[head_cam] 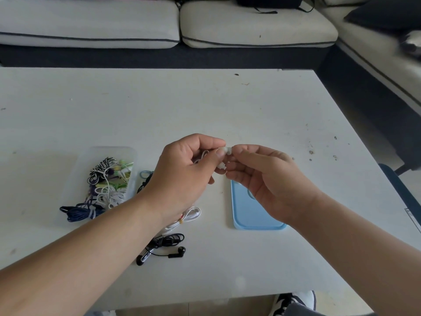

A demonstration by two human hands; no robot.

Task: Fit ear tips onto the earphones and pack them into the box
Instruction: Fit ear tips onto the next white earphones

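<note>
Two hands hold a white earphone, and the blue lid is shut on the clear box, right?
No. The head view shows the blue lid lying on the table, right of the open clear box. The left hand and right hand do hold a white earphone.

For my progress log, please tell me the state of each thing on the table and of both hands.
Left hand: pinches white earphone
Right hand: pinches it too
White earphone: held up, not packed
Box: open, holding bundled earphones
Lid: off, flat on table
Black earphones: loose on table, unpacked
</note>
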